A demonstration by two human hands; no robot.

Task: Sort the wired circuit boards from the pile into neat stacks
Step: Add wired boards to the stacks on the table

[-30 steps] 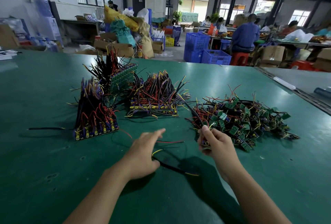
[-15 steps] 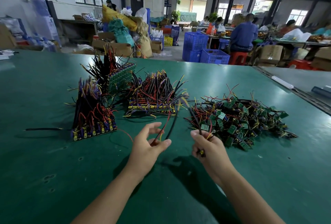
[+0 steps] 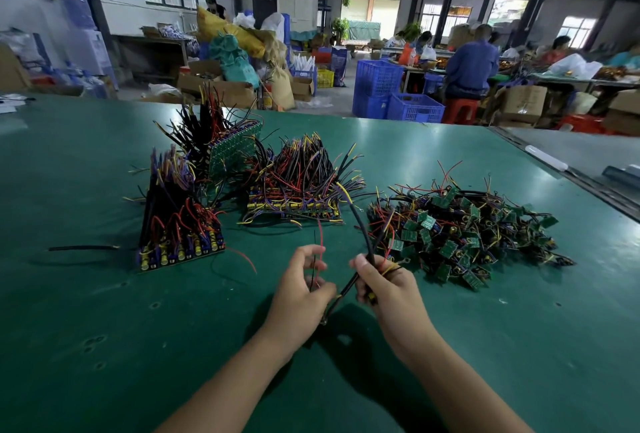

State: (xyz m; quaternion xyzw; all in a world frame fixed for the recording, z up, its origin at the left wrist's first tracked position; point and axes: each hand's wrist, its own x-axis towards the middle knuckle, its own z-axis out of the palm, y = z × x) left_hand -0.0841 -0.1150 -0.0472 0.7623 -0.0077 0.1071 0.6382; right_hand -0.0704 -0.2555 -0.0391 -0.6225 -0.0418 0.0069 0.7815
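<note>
Wired circuit board (image 3: 360, 229), light with floppy, snagging leads, seems best held by its stiff edge; right grip (image 3: 388, 289) clasps its black leads, left grip (image 3: 300, 290) pinches a red wire (image 3: 320, 237).

A second ago the left hand (image 3: 304, 289) had lain flat and open over loose wires on the table (image 3: 104, 328). It then curled and pinched a thin red wire (image 3: 321, 242) together with a thin black one, lifting both off the green surface until they stood up toward 12 o'clock. The right hand (image 3: 388, 285) drew back toward 7 o'clock from the near-left edge of the pile (image 3: 464, 228) and came away gripping a thick black lead (image 3: 362, 231), which rose slanting toward 11 o'clock. The two hands moved together and ended just beside each other, a black wire hanging toward 7 o'clock between them.
</note>
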